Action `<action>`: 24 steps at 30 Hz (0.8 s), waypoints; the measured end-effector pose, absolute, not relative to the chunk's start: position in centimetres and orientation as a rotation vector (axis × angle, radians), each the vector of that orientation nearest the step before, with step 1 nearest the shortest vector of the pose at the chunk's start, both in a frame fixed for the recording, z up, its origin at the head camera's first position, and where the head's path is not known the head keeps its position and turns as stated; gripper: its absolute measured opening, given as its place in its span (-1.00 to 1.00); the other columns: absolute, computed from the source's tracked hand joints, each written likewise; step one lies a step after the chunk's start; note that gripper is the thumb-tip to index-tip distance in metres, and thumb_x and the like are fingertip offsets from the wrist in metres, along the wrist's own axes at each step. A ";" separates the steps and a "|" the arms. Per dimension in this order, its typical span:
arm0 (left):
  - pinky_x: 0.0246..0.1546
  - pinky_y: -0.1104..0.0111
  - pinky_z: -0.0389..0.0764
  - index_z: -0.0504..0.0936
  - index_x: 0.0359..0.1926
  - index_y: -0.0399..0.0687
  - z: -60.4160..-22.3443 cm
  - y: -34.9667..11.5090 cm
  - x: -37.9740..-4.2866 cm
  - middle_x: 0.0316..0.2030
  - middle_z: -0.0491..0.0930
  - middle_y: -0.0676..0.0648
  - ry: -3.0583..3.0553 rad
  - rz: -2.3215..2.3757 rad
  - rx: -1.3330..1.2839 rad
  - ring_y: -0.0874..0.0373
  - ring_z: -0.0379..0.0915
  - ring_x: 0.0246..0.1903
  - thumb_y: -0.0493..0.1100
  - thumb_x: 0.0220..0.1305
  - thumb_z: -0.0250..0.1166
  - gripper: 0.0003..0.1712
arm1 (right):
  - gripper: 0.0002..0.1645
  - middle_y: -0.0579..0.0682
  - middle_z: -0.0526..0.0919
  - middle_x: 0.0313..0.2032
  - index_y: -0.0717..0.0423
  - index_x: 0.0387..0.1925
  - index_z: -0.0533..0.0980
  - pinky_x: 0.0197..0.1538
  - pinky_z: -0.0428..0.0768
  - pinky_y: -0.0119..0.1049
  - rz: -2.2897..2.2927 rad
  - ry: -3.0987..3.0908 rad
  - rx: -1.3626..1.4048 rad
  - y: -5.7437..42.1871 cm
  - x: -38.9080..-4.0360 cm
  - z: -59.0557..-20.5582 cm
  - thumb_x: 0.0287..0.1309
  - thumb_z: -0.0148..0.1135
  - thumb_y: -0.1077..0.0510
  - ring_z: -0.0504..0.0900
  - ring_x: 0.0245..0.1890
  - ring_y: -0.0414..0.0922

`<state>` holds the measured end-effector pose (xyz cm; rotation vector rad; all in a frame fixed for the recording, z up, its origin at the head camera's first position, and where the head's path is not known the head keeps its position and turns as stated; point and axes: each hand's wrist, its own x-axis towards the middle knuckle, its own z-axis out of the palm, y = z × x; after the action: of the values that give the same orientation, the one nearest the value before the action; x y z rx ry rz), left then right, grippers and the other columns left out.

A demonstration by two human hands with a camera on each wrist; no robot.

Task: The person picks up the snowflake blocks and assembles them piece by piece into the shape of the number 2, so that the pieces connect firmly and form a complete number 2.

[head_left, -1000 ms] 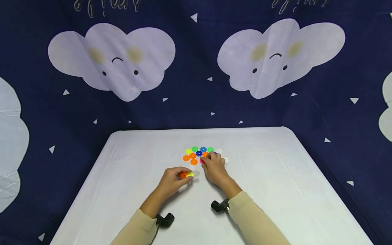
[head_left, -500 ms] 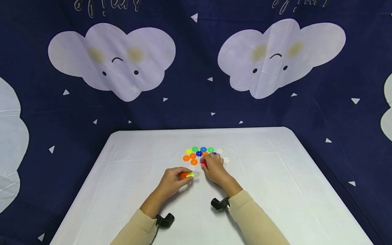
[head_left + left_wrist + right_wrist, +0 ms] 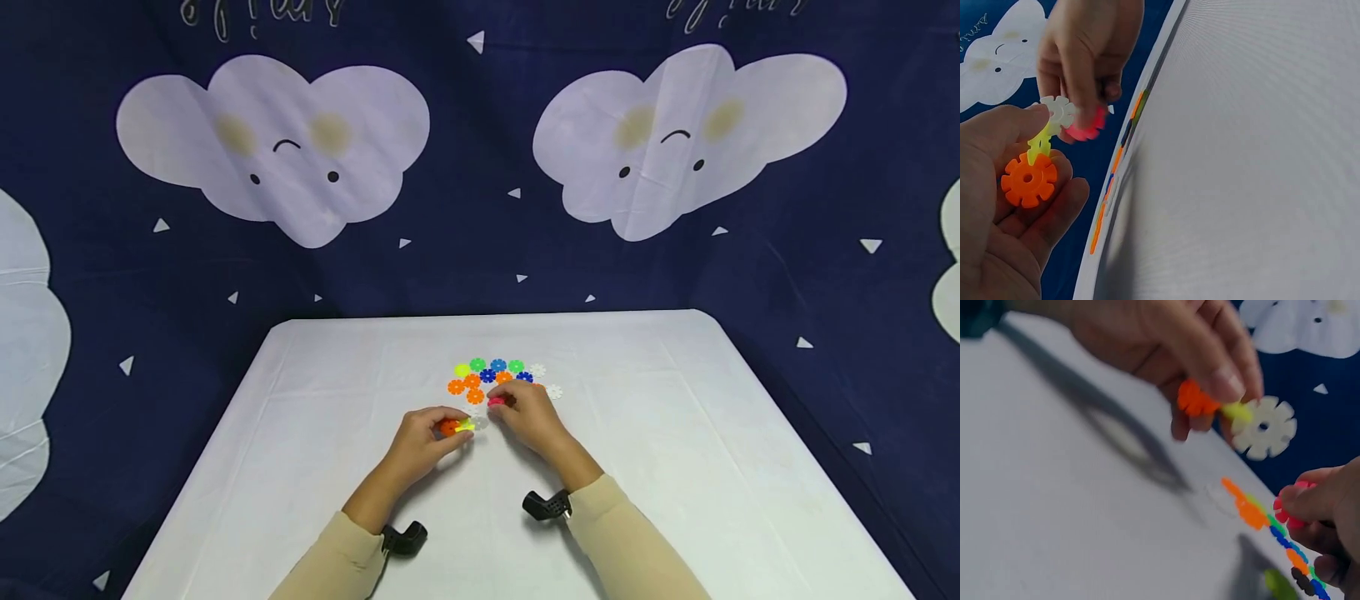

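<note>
My left hand (image 3: 420,442) pinches a short joined chain of notched plastic snowflake discs above the table. In the left wrist view it runs from an orange disc (image 3: 1038,189) through a yellow disc (image 3: 1039,149) to a white disc (image 3: 1280,428). The yellow one sits edge-on between the other two, partly covered by the thumb and fingers. Just to the right, my right hand (image 3: 536,419) holds a pink disc (image 3: 497,402) between thumb and fingers, which cover part of it. The pink disc is near the white end; in the right wrist view a gap separates them.
Several loose discs lie flat beyond the hands on the white table (image 3: 675,467), among them an orange disc (image 3: 456,387), a green disc (image 3: 477,365), a blue disc (image 3: 498,365) and a white disc (image 3: 554,392). Behind the table hangs a dark blue cloud-patterned cloth (image 3: 480,150).
My right hand has drawn the pink disc slightly back from the loose discs, uncovering a dark blue disc. The left hand and its chain stay almost in place.
</note>
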<state>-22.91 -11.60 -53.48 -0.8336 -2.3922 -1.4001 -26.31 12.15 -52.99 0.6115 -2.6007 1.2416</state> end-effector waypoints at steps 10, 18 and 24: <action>-0.34 0.27 0.68 0.83 -0.13 -0.16 -53.4 -11.5 -23.0 -0.25 0.78 0.03 -2.361 -1.404 -0.813 0.24 0.61 -0.36 -0.26 0.15 0.64 -0.75 | -0.72 0.04 0.76 -0.34 0.41 -0.03 0.69 -0.44 0.62 -0.34 1.897 -2.398 0.410 12.8 -24.8 -52.4 0.23 0.48 0.38 0.69 -0.44 -0.12; -0.24 0.33 0.70 0.83 -0.12 -0.18 -53.5 -11.6 -23.1 -0.15 0.79 0.02 -2.336 -1.409 -0.817 0.20 0.67 -0.28 -0.28 0.15 0.64 -0.73 | -0.79 0.16 0.79 -0.29 0.42 -0.10 0.69 -0.31 0.74 -0.22 2.122 -2.320 0.320 12.3 -24.3 -52.3 0.28 0.46 0.35 0.75 -0.38 0.00; -0.23 0.32 0.71 0.81 -0.10 -0.15 -53.4 -11.5 -23.2 -0.15 0.78 0.02 -2.321 -1.390 -0.817 0.17 0.66 -0.28 -0.28 0.14 0.65 -0.70 | -0.80 0.19 0.78 -0.28 0.44 -0.08 0.66 -0.26 0.76 -0.17 2.280 -2.232 0.286 12.2 -24.3 -52.6 0.29 0.42 0.40 0.78 -0.35 -0.02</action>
<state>-23.25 -11.49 -53.41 -0.8171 -2.3212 -1.3901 -24.35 12.22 -52.62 0.2865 -2.2315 2.2798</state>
